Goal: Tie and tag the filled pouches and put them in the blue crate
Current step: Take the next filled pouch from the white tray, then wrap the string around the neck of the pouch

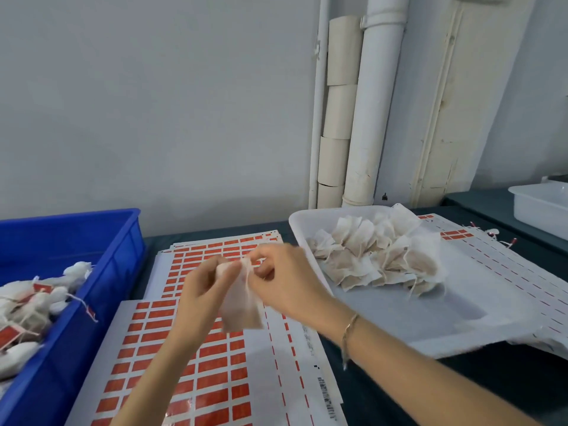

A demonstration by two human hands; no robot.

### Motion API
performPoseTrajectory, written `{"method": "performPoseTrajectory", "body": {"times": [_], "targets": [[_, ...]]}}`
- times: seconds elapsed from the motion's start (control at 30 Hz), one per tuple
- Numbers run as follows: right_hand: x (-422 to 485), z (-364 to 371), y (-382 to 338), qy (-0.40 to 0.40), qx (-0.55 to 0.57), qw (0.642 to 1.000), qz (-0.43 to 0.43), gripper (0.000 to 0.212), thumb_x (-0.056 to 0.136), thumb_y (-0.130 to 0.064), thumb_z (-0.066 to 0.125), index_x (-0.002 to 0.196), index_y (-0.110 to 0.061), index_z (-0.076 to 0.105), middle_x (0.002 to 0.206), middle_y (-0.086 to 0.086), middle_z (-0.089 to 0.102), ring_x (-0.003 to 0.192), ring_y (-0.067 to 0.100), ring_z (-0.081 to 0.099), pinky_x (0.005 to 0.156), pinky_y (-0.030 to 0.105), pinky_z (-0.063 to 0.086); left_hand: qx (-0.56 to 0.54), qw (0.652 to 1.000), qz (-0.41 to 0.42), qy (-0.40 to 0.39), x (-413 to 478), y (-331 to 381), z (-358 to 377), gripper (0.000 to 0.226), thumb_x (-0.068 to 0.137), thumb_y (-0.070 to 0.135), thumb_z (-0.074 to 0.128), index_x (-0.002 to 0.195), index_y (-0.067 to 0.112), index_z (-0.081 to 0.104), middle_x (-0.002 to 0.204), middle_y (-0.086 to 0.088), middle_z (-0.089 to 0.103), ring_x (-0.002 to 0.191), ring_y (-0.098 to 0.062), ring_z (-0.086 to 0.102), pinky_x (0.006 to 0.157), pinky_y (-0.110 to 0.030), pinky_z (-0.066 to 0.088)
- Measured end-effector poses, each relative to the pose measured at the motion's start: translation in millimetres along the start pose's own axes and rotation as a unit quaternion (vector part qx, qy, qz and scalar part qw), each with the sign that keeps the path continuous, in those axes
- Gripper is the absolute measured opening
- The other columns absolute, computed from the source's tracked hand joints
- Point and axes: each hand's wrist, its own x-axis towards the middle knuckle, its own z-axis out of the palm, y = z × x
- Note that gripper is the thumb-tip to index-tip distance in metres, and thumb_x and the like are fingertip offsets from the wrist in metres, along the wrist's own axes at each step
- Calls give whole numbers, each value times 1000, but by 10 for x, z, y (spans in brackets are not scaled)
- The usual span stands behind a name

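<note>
I see the left hand (pixel 201 285) and right hand (pixel 284 279) both pinching the gathered neck of one pouch (pixel 242 302), held above the tag sheets (pixel 196 358) on the bench (pixel 528 382), between the crate (pixel 123 256) and the tray (pixel 445 321). It is off-white, thin and crinkled, its filled body hanging below the fingers, blurred at the edges.

Glossy plastic blue crate (pixel 92 241); papery pouch (pixel 241 305)
</note>
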Motion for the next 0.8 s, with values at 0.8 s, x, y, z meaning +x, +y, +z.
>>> {"method": "performPoseTrajectory", "body": {"times": [0.8], "targets": [[-22, 1112, 814, 3, 128, 988, 91, 19, 87, -28, 68, 104, -34, 71, 92, -27, 66, 83, -6, 64, 74, 3, 47, 117, 982, -145, -11, -25, -812, -257, 5, 85, 26, 70, 83, 30, 69, 84, 18, 70, 85, -4, 62, 70, -14, 44]]}}
